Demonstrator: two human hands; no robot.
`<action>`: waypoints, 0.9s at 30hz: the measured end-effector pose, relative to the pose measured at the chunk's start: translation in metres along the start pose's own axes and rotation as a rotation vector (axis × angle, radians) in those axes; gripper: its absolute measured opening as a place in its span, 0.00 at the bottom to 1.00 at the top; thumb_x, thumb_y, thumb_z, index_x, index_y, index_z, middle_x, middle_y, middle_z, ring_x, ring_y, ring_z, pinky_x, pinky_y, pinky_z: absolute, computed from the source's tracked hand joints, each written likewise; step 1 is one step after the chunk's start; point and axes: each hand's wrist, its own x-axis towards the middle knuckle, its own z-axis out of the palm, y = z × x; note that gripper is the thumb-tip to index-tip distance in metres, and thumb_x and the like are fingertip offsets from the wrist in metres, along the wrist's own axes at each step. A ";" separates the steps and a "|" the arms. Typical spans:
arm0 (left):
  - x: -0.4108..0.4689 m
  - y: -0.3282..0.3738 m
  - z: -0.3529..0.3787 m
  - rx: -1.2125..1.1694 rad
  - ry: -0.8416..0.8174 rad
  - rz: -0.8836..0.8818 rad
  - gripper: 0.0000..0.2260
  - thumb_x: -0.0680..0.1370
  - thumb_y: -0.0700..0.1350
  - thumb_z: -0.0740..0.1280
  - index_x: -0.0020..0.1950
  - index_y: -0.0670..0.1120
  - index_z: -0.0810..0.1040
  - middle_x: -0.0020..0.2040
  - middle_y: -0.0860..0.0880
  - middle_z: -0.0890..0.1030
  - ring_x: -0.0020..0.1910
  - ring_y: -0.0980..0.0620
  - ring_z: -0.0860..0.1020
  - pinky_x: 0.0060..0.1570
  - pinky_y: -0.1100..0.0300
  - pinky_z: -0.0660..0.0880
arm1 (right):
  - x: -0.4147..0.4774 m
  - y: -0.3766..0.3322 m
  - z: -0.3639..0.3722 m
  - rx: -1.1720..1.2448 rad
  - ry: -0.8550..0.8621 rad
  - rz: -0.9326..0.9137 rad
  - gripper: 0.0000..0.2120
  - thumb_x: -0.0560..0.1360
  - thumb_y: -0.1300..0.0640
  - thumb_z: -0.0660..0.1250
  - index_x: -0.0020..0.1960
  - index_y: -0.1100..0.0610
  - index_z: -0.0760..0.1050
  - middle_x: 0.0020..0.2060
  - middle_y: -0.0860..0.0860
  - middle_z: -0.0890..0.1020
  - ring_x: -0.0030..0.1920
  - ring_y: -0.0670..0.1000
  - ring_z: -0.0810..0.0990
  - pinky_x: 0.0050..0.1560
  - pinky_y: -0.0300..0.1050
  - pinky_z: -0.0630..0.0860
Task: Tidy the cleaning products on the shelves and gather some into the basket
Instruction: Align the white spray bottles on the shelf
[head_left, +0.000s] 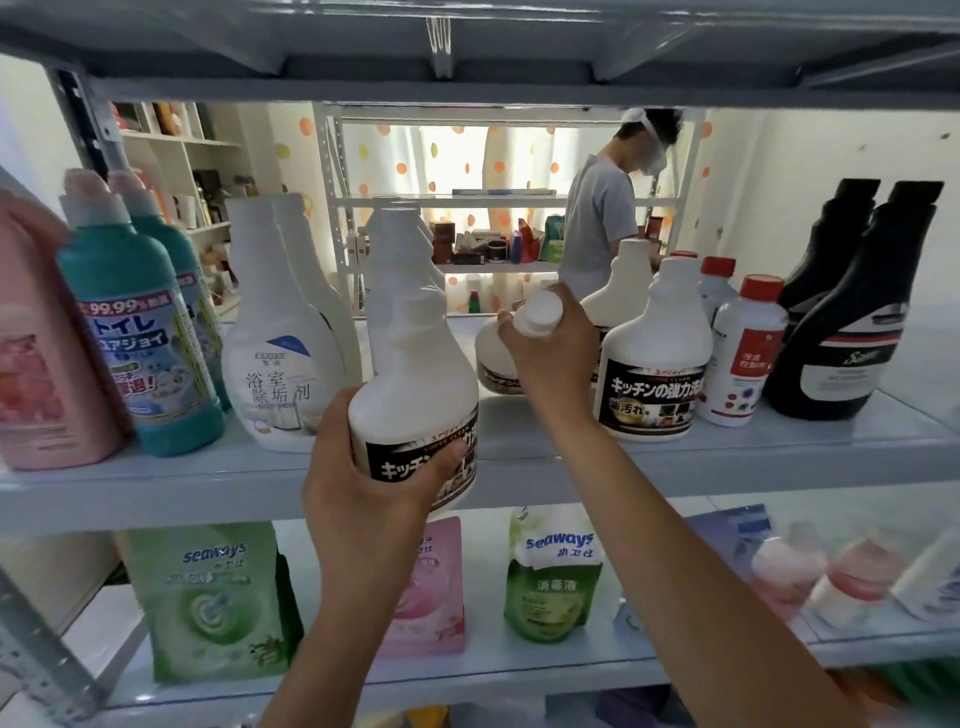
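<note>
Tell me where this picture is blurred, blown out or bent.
Head view: the dotted curtain behind is blown out by backlight; the pink-capped bottles at lower right are blurred; the shelf edge bows from the wide lens; the left hand and right hand look sharp.

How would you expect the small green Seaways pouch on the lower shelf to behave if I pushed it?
The small green pouch looks like soft film, so it would probably buckle rather than slide stiffly. It stands upright on the lower shelf, so a high push may well tip it.
</note>
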 end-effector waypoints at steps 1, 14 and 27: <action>0.000 -0.001 0.001 0.005 0.004 0.005 0.30 0.62 0.47 0.80 0.56 0.61 0.69 0.46 0.64 0.76 0.46 0.72 0.74 0.39 0.78 0.69 | -0.006 0.001 -0.007 0.050 -0.007 -0.010 0.11 0.67 0.55 0.74 0.44 0.54 0.74 0.41 0.52 0.82 0.44 0.53 0.79 0.47 0.48 0.76; 0.004 0.008 0.046 -0.029 -0.179 0.028 0.30 0.63 0.49 0.80 0.59 0.57 0.68 0.47 0.66 0.75 0.46 0.72 0.74 0.41 0.80 0.70 | -0.062 -0.019 -0.134 0.218 0.214 0.056 0.09 0.64 0.57 0.74 0.40 0.58 0.76 0.37 0.44 0.82 0.40 0.41 0.80 0.43 0.35 0.76; 0.030 -0.006 0.099 0.194 -0.255 0.108 0.42 0.75 0.62 0.64 0.78 0.41 0.51 0.75 0.43 0.64 0.74 0.46 0.61 0.72 0.53 0.58 | -0.095 0.020 -0.167 0.218 0.199 0.517 0.09 0.60 0.57 0.76 0.33 0.51 0.76 0.31 0.45 0.81 0.36 0.48 0.79 0.44 0.53 0.79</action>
